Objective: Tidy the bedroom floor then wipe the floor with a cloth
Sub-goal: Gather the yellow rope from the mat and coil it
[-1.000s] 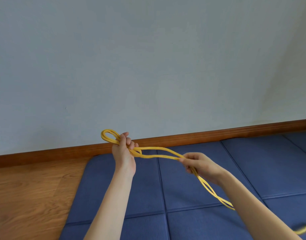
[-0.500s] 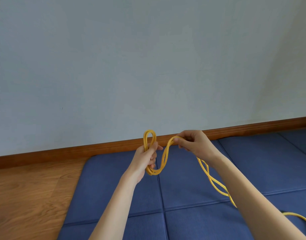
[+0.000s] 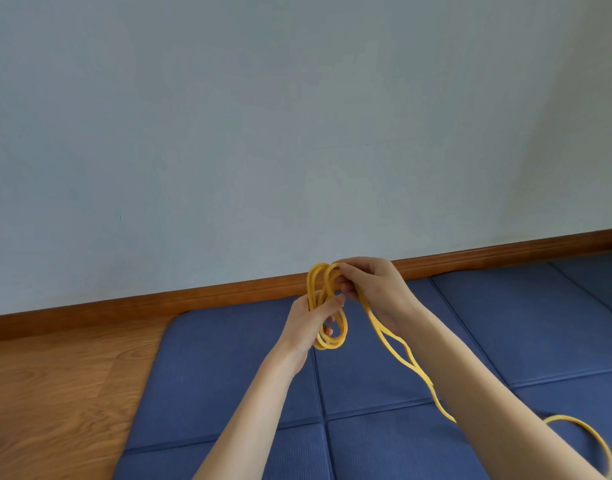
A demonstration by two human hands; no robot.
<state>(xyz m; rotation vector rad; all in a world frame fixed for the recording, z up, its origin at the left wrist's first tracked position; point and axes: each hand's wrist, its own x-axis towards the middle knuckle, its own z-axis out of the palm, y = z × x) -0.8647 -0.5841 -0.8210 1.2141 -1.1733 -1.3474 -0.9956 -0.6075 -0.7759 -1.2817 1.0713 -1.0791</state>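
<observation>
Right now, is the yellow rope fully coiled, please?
Partly: loops of the yellow rope sit in the left hand, the rest trails.

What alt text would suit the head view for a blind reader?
Two bare hands coil a yellow rope: the left hand grips the loops, the right hand feeds more. Below lie a blue mat and wooden floor.

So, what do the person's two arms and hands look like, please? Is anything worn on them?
Both forearms are bare up to the picture's lower edge: no sleeves show. The left hand and the right hand wear no gloves. No watch, bracelet or ring is visible on them. No markings show.
</observation>
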